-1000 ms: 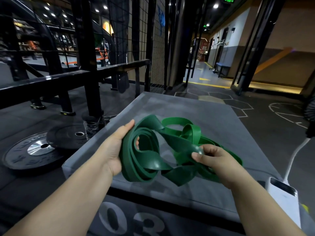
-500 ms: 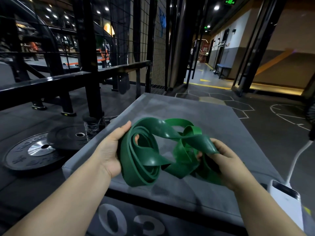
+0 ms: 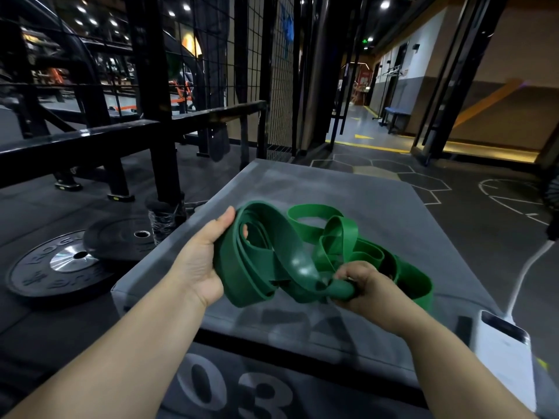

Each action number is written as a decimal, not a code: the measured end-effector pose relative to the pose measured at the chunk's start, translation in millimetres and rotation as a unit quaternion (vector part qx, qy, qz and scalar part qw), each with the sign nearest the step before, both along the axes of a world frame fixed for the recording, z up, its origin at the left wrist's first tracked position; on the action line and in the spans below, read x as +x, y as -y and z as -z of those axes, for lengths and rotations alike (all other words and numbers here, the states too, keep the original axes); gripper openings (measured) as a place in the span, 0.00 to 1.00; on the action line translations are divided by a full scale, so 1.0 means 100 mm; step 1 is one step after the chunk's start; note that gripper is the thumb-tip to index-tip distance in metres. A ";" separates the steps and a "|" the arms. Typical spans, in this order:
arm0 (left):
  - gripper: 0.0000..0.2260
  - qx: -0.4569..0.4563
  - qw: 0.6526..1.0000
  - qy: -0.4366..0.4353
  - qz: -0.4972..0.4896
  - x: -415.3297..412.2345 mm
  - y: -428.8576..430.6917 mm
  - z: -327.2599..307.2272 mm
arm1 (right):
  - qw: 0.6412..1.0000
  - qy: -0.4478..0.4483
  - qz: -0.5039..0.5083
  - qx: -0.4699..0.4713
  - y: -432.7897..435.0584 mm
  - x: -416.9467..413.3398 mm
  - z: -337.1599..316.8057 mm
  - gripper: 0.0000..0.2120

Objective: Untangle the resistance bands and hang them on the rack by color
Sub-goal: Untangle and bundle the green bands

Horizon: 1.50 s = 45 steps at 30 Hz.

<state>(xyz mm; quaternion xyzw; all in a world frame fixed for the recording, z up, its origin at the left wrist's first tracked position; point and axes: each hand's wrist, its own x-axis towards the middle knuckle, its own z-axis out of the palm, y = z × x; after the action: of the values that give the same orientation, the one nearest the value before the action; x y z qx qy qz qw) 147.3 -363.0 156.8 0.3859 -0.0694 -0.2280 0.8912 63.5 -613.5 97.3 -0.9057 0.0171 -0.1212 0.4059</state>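
Grips the coiled side of the green resistance bands (image 3: 299, 264) in the left hand (image 3: 199, 267), pinches a twisted strand in the right hand (image 3: 367, 285), fingers (image 3: 355, 272) of both clamped on rubber. Holds the tangle just over the grey bench (image 3: 348, 189). Early days, seemingly: nothing untangled, nothing hung.

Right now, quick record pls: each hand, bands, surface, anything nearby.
left hand: grips the coiled side of the green resistance bands
right hand: grips a twisted strand at the tangle's near right
bands state: tangled, mostly lifted off the grey box; far-right loops appear to rest on it
box: padded, front marked 03
nearby: weight plates on floor at left; white device with cable at right
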 end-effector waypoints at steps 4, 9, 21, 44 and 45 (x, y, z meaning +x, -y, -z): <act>0.10 -0.011 1.000 0.002 -0.024 0.00 0.01 -0.02 | 0.968 -0.105 -0.080 0.212 -0.06 -0.06 -0.08 0.23; 0.20 -0.045 0.998 0.006 -0.035 -0.01 0.01 -0.05 | 0.877 -0.139 -0.161 0.431 -0.03 -0.06 -0.10 0.40; 0.10 -0.014 0.998 0.022 -0.060 0.09 -0.12 -0.06 | 0.841 0.025 0.127 0.525 -0.11 -0.02 -0.24 0.07; 0.13 0.016 0.999 0.008 -0.038 0.14 -0.15 -0.02 | 0.875 -0.105 -0.067 0.468 0.07 -0.12 -0.15 0.31; 0.13 0.018 0.999 0.009 -0.039 0.13 -0.15 -0.02 | 0.870 -0.096 -0.045 0.481 0.05 -0.11 -0.16 0.24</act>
<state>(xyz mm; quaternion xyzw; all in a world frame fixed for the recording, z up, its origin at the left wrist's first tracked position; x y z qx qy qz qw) 160.5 -348.5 158.8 0.4066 -0.0581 -0.1909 0.8916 52.3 -618.5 113.7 -0.6054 0.0714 0.0081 0.7926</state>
